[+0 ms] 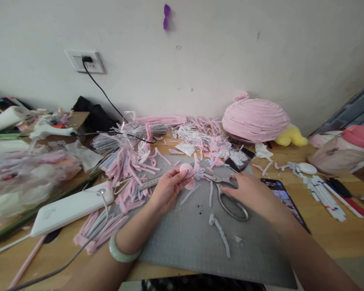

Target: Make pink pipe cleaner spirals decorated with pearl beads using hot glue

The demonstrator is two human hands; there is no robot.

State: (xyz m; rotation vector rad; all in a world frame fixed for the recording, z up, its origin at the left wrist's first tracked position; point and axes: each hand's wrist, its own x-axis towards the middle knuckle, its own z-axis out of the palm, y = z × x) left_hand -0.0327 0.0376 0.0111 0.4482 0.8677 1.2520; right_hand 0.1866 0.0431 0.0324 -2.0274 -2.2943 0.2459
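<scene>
Between the fingertips of my left hand [171, 188] is a round pink fuzzy piece [186, 167] with small pearl beads on it. More pink and pale lavender fuzzy stem pieces [199, 173] show just right of those fingers. My right hand [250, 192] has its thumb and fingers around the upper handle of a pair of metal scissors [235, 208]. Low over the grey cutting mat [182, 242], the scissors point left, blades close to the lavender piece. Loose lavender stem offcuts [223, 238] lie on the mat in front of my hands.
Bundles of pink stems [130, 161], pearl beads [238, 157] and a large pink wrapped ball [255, 119] line the wall. A phone [285, 202] and white markers [329, 200] lie at right. On the left are a cabled white power bank [73, 208] and a glue gun [50, 131].
</scene>
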